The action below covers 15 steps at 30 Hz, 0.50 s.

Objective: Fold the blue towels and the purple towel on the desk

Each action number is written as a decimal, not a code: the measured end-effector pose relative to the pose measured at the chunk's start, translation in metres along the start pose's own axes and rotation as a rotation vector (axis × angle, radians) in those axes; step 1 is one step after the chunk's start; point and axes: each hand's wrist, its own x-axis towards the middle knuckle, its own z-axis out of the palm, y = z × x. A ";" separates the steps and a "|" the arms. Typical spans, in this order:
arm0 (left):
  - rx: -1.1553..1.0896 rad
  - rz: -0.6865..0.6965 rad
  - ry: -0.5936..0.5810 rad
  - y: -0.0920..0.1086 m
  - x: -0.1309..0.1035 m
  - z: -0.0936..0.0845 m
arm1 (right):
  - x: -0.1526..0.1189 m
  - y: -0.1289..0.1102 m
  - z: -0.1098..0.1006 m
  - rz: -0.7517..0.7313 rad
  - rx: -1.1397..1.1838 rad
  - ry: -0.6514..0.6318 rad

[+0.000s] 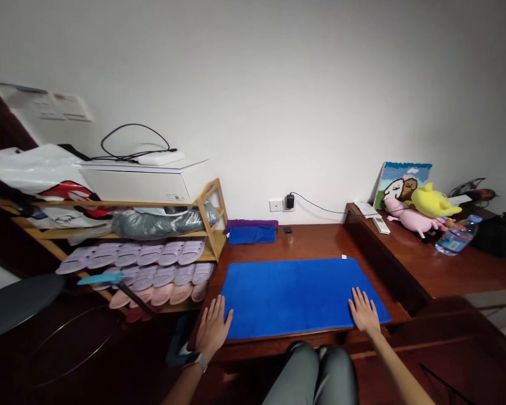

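A blue cloth (290,295) lies spread flat on the reddish-brown desk (316,239), a small white tag at its far edge. My left hand (213,326) rests on the desk by the cloth's near left corner, fingers apart, thumb at the cloth's edge; a watch is on that wrist. On the cloth's near right part lies my right hand (364,311), palm down with fingers spread and nothing held. Behind the cloth at the left, a folded blue cloth (252,235) sits in front of a folded purple cloth (253,223).
Left of the desk stands a wooden rack (213,239) with slippers and a white box (139,184). On the raised surface at right are a water bottle (459,236), plush toys (432,201), a picture and a white remote (380,225). A black charger (290,201) is in the wall.
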 end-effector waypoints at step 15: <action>-0.194 0.422 -0.138 0.218 0.114 0.023 | 0.054 -0.207 -0.038 -0.524 0.259 -0.056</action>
